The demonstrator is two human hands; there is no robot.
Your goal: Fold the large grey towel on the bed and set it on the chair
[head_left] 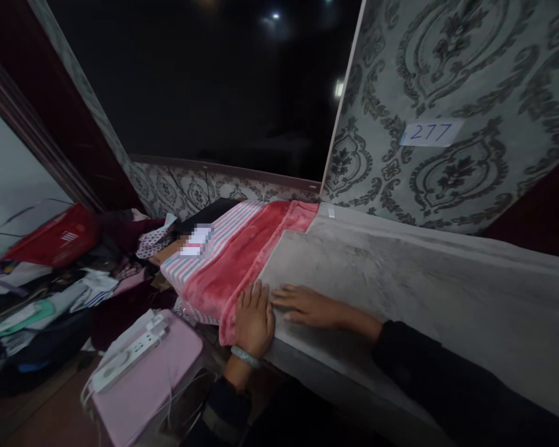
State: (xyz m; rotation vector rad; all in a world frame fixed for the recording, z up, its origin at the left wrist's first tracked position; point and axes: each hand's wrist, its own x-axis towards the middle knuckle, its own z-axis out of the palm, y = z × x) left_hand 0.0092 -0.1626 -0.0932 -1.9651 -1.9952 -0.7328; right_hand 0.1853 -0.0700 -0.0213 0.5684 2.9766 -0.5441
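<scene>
A grey plush blanket [391, 273] covers a long surface from the middle to the right. Flat on its left front corner lies my left hand [254, 320], fingers stretched out and a bracelet at the wrist, beside the edge of a red and pink blanket [242, 261]. Just to the right, my right hand [305, 305] rests on the grey blanket with its fingers extended toward the left. Neither hand holds anything. Left of the red blanket runs a striped pink, white and grey cloth [228, 233], with a small blurred-out item [195, 241] on it.
A pink stool or box [140, 391] at lower left bears a white power strip [130, 357] with cables. Piled clothes [69, 304] and a red basket [56, 236] are at far left. Behind stand a large dark screen [214, 87] and a wall label reading 277 [431, 132].
</scene>
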